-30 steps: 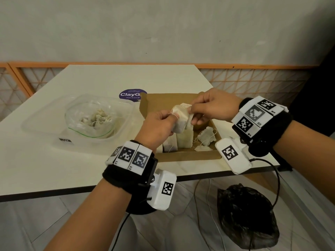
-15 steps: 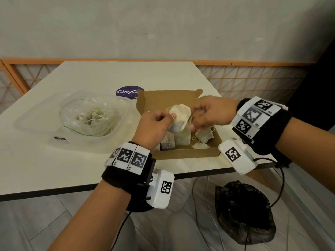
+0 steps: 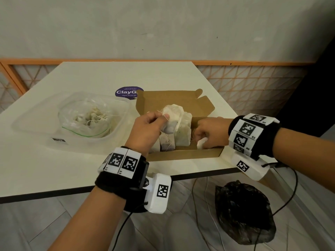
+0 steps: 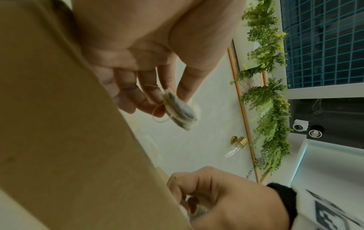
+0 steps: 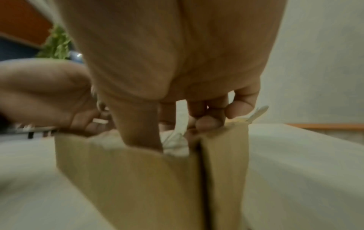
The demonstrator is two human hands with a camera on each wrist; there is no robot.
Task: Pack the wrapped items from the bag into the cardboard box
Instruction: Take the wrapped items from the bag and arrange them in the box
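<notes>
My left hand (image 3: 163, 118) pinches a pale wrapped tea bag (image 3: 173, 113) with a loose string, held just above the open cardboard box (image 3: 183, 155). The left wrist view shows that tea bag (image 4: 180, 112) between thumb and fingers (image 4: 155, 107). My right hand (image 3: 199, 138) is down in the box's right part, its fingers curled round a small white wrapped item (image 3: 201, 143); the item (image 5: 175, 140) shows again in the right wrist view behind the box wall (image 5: 138, 179). Several wrapped bags (image 3: 183, 136) stand packed in the box's left part.
A clear zip bag (image 3: 85, 120) with more wrapped items lies in a clear plastic tub (image 3: 32, 125) left of the box. A purple sticker (image 3: 126, 91) is behind the box. The table edge (image 3: 199, 175) runs close under it; a black bag (image 3: 243, 212) and cables lie on the floor.
My right hand has let go of the tea bag that both hands held and has dropped into the right side of the box. My left hand still holds that bag up.
</notes>
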